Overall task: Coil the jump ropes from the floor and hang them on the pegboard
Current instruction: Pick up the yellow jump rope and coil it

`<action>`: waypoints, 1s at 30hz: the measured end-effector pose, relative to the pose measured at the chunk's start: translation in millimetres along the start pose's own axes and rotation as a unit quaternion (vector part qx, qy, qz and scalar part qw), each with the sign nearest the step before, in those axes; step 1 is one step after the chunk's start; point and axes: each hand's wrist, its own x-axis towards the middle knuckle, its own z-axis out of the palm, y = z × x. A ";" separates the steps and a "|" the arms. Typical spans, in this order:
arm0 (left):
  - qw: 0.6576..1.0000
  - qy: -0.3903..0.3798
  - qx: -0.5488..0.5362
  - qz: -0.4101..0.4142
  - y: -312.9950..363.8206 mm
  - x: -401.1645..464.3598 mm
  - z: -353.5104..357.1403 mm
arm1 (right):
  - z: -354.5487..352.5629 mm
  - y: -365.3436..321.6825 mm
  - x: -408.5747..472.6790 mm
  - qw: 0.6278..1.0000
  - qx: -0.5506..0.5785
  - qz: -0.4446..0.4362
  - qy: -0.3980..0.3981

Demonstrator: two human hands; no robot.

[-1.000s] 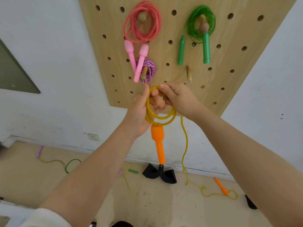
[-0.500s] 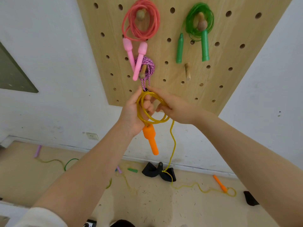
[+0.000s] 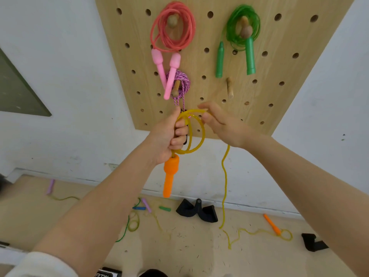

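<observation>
Gripping the yellow rope coils tight, left hand clamps while right hand loosely pinches; the floor tail below could snag, popping loops.

Your 2 forearms are bare; only your left arm shows clothing, a white sleeve pushed up near the elbow.
</observation>
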 end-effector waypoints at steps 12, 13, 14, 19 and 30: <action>0.854 -0.270 -0.441 0.053 8.5 2.3 -32.8 | 10.1 24.5 -2.7 0.950 0.286 0.068 -0.107; 0.851 -0.247 -0.458 0.070 9.9 2.6 -41.5 | 9.4 35.8 -7.3 0.942 0.307 0.091 -0.098; 0.843 -0.250 -0.469 0.083 10.0 3.7 -52.1 | 8.4 47.1 -11.5 0.939 0.310 0.120 -0.090; 0.903 -0.126 -0.383 0.151 8.8 -0.2 -65.8 | 19.3 72.7 -25.0 0.969 0.137 0.188 -0.082; 0.971 0.001 0.216 0.103 -37.5 2.1 -3.0 | 23.0 -23.9 -3.1 0.943 -0.251 -0.114 -0.187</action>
